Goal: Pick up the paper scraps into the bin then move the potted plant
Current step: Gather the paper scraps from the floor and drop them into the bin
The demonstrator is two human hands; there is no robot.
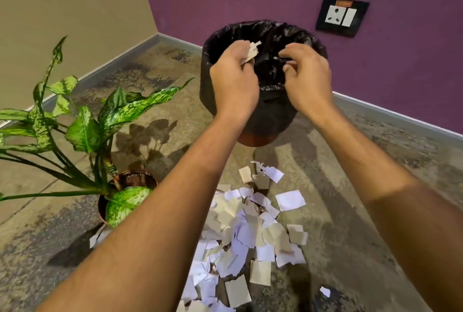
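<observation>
A round bin [220, 101] lined with a black bag stands on the floor near the purple wall. Both my hands hover over its mouth. My left hand [233, 78] grips a few beige paper scraps [253, 52] above the opening. My right hand [307, 76] has its fingers curled and apart, with nothing visible in it. A heap of white and beige paper scraps [240, 236] lies on the floor in front of the bin, between my forearms. The potted plant [75, 126], with speckled green leaves in a brown pot [132, 179], stands to the left of the heap.
A beige wall and a purple wall meet in the corner behind the bin. A black switch plate with a white socket [342, 16] is mounted on the purple wall. One stray scrap [325, 291] lies at the lower right, another [96, 236] beside the pot.
</observation>
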